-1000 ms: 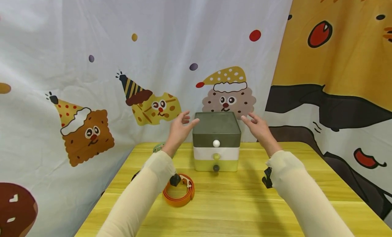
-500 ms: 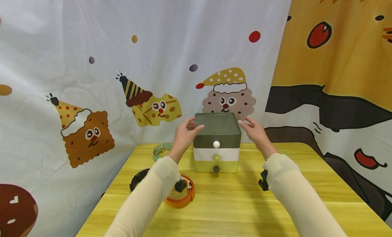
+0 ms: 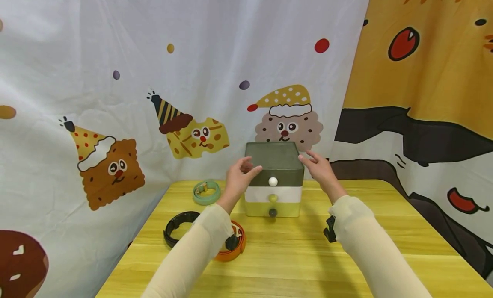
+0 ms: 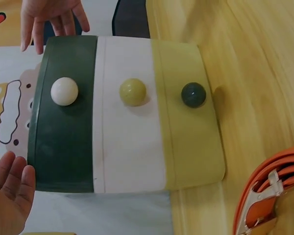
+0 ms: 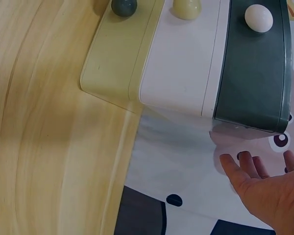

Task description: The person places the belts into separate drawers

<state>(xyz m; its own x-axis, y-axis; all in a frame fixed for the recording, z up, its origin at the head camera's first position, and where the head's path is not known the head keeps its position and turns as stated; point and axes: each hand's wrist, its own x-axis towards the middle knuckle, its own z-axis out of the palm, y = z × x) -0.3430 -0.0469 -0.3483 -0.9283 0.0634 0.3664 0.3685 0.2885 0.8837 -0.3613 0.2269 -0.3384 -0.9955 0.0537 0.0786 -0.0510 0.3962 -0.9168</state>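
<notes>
A small stack of three drawers point(image 3: 273, 193) stands toward the table's back, dark green on top, white in the middle, yellow-green below. Each drawer has a round knob: white point(image 4: 64, 91), yellow-green point(image 4: 133, 92) and dark grey point(image 4: 193, 95). My left hand point(image 3: 238, 180) is in front of its left side, fingers bent loosely and thumb apart, holding nothing. Beside the top's right edge is my right hand point(image 3: 320, 172), also holding nothing. In the right wrist view a gap shows between the right fingertips point(image 5: 227, 159) and the dark green drawer.
Left of the drawers lie a coiled green belt point(image 3: 196, 195), a coiled black belt point(image 3: 167, 229) and a coiled orange belt point(image 3: 242, 245), the last partly under my left forearm. The wooden table point(image 3: 292, 264) meets a printed cloth point(image 3: 208, 41) behind.
My left hand has moved right and down, nearer the drawer fronts, uncovering the green and black belts. My right hand has shifted slightly down and left. The drawers have not moved.
</notes>
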